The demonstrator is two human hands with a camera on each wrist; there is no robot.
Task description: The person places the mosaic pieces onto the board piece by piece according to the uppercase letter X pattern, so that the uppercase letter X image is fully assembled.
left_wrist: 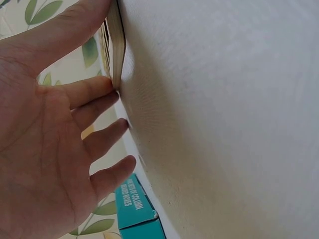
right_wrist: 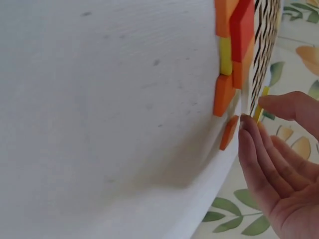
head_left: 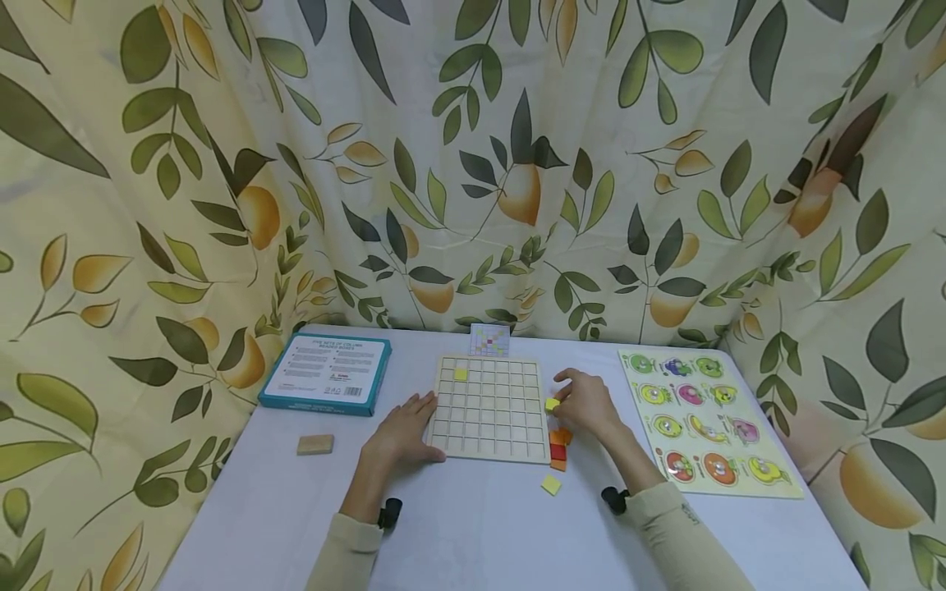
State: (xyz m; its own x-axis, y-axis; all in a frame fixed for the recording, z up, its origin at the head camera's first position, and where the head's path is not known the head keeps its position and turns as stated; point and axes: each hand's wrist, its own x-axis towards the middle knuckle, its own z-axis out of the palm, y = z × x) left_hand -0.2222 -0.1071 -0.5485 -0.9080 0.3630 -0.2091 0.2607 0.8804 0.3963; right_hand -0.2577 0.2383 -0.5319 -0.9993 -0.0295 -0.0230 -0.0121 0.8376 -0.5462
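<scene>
A pale wooden grid board (head_left: 488, 410) lies mid-table, one yellow tile (head_left: 461, 374) sitting in a cell near its upper left. My left hand (head_left: 401, 428) touches the board's left side, its fingers extended and thumb at the lower corner. Beside the right edge, my right hand (head_left: 587, 400) pinches a thin yellow square tile (right_wrist: 257, 113) between thumb and fingers. Below that hand lies a cluster of orange tiles (head_left: 563, 435) with a red tile (head_left: 557, 451) among them. Another yellow tile (head_left: 550, 485) lies closer to the table's front.
Behind the board is a small card with a coloured grid (head_left: 490, 339). A teal-edged box (head_left: 325, 373) sits at the back left, with a wooden block (head_left: 315, 444) in front of it. On the right lies a fruit picture board (head_left: 708, 423). Leaf-patterned curtains (head_left: 473, 205) surround the table.
</scene>
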